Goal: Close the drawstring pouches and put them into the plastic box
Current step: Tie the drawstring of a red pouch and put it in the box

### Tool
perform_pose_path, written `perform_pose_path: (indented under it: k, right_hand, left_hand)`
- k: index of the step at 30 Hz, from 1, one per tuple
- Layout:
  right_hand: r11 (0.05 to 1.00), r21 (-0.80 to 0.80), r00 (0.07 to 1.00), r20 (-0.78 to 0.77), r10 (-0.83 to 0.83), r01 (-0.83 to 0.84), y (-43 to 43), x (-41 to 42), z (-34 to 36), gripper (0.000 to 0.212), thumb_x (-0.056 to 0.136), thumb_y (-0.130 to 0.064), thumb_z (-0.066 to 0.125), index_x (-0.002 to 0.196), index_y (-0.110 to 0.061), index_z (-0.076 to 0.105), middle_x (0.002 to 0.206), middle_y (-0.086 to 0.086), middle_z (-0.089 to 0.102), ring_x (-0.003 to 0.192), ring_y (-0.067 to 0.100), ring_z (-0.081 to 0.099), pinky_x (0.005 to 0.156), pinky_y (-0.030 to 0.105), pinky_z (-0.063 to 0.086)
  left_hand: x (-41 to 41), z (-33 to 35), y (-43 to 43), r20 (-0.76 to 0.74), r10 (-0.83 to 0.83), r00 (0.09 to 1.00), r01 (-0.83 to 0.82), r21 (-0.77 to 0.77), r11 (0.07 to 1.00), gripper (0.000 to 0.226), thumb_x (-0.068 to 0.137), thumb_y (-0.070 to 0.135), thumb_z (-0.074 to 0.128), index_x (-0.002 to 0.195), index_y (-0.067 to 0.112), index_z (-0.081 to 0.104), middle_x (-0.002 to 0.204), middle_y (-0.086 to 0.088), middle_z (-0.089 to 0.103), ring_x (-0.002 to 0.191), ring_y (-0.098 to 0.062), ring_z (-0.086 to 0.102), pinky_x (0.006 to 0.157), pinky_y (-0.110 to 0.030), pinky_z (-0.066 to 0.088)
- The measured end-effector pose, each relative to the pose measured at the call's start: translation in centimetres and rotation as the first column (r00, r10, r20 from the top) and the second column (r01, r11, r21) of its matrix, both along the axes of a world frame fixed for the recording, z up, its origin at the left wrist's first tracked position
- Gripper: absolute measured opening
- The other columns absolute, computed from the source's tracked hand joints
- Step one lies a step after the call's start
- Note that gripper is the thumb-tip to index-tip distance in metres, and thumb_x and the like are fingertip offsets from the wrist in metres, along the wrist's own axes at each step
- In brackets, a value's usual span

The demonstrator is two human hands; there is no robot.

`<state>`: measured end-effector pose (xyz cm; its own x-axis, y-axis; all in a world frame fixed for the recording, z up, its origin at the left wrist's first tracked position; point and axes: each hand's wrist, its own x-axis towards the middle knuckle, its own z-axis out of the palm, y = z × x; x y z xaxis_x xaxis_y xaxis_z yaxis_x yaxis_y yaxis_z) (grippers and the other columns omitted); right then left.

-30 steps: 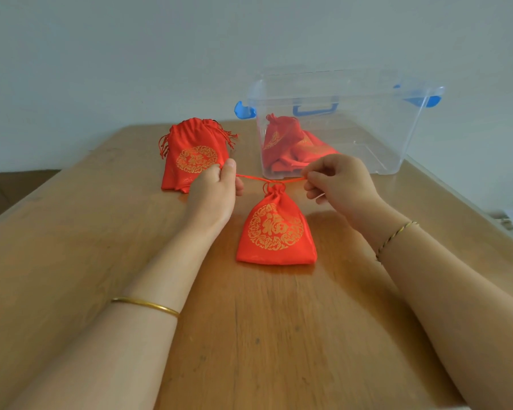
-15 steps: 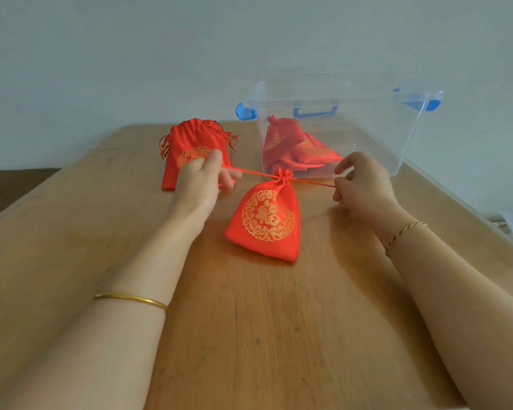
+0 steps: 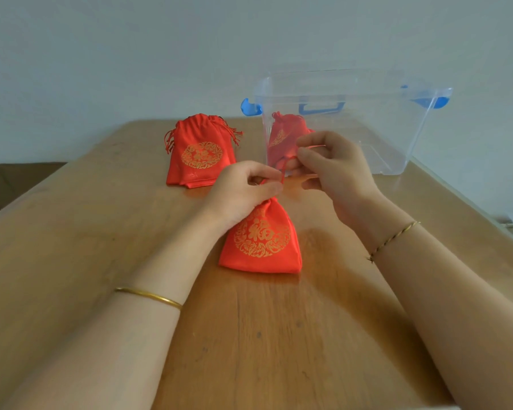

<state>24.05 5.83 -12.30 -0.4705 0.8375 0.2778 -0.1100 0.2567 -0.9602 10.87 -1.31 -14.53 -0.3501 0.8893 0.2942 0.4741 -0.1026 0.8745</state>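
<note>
The left hand (image 3: 243,187) and right hand (image 3: 335,167) pinch the drawstring (image 3: 282,173) of the cinched red pouch (image 3: 264,238) at table centre. One boxed pouch (image 3: 282,131) lies inside the clear plastic box (image 3: 397,128) at 1 o'clock. The stacked pouches (image 3: 200,152) at 11 o'clock await closing.

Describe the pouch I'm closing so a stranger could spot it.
On the wooden table, before the clear plastic box, a red pouch with a gold emblem lies nearest the person. Unlike the pouches at back left and the one in the box, its cord is pinched by the left hand and right hand.
</note>
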Motion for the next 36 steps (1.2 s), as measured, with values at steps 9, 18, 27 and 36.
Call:
perform_pose_path:
  k: [9,18,27,36]
  right_hand:
    - [0.983,-0.18,0.999,-0.034,0.029,-0.034,0.3,-0.6,-0.4,0.025,0.099,-0.027,0.037,0.112,-0.009,0.049,0.081,0.007,0.066,0.051,0.011,0.056,0.045,0.021,0.038]
    - [0.985,-0.003,0.967,0.189,0.171,-0.174,-0.2,-1.2,-1.4,0.041,0.084,0.013,0.035,0.121,-0.004,0.043,0.078,0.007,0.06,0.048,0.012,0.055,0.039,0.021,0.036]
    - [0.979,0.168,0.96,0.271,0.067,-0.116,0.5,-1.3,-2.1,0.019,0.081,0.004,0.056,0.093,-0.009,0.05,0.069,0.009,0.059,0.055,0.017,0.058,0.051,0.023,0.049]
    - [0.774,0.621,0.918,0.368,-0.151,-0.122,0.0,-1.8,-2.7,0.02,0.071,-0.014,0.071,0.086,-0.009,0.058,0.064,-0.01,0.04,0.06,0.003,0.04,0.061,0.028,0.033]
  left_hand:
    - [0.1,-0.1,0.0,0.008,0.018,1.0,-0.018,0.005,1.0,0.02,0.09,0.015,0.058,0.072,0.009,0.067,0.053,0.003,0.053,0.045,-0.005,0.04,0.053,-0.021,0.036]
    - [0.3,0.2,-0.2,0.173,-0.003,0.985,0.007,-0.02,1.0,0.022,0.095,0.014,0.05,0.078,0.011,0.065,0.067,0.0,0.055,0.049,-0.004,0.041,0.055,-0.019,0.037]
    - [-0.2,-0.2,0.0,0.219,0.127,0.968,-0.125,-0.019,0.992,0.017,0.093,0.011,0.051,0.079,0.013,0.061,0.06,-0.001,0.059,0.043,-0.002,0.047,0.043,-0.014,0.039]
    - [-0.2,0.1,0.0,0.271,0.202,0.941,-0.197,-0.048,0.979,0.016,0.091,0.008,0.056,0.075,0.006,0.058,0.051,0.002,0.058,0.037,-0.004,0.055,0.038,-0.015,0.038]
